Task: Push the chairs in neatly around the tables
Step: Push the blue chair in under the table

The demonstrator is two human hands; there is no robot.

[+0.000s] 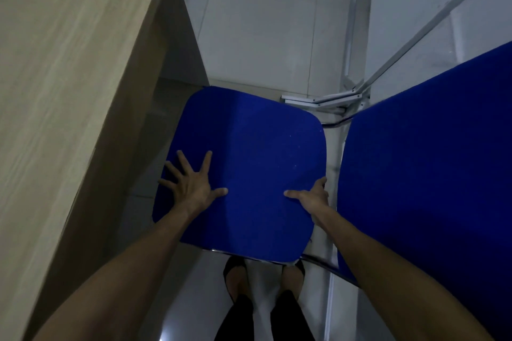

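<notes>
A blue padded chair seat (249, 152) fills the middle of the head view, seen from straight above. My left hand (191, 183) lies flat on the seat's left side with fingers spread. My right hand (313, 196) grips the seat's right edge, thumb on top and fingers curled over the side. The light wooden table (63, 86) runs along the left, and the chair's far left corner sits close to the table's edge. A second blue chair (426, 180) stands right next to it on the right.
White metal table legs and braces (357, 86) cross the tiled floor (263, 22) beyond the chairs. My feet in dark shoes (235, 277) stand just behind the seat. Only a narrow gap separates the two chairs.
</notes>
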